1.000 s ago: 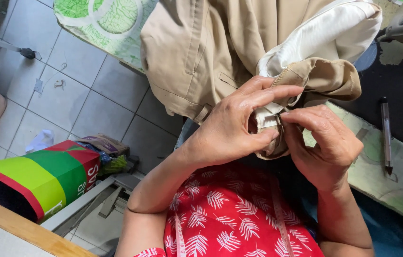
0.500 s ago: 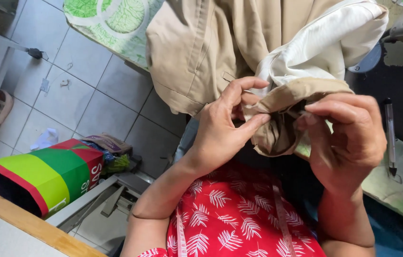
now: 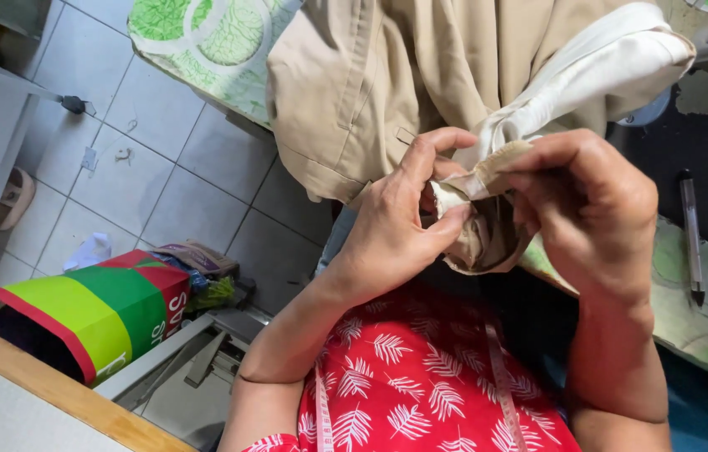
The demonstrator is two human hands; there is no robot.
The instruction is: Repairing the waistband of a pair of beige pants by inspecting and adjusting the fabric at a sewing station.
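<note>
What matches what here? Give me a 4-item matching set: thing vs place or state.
Things:
1. beige garment
2. pen
3. striped bag
4. left hand

Places or states:
A. lying on the table at the right
B. standing on the tiled floor at the lower left
C. draped over the table edge
D. pinching a folded fabric edge opposite the right hand

Pairs: 1-C, 2-A, 3-B, 4-D
</note>
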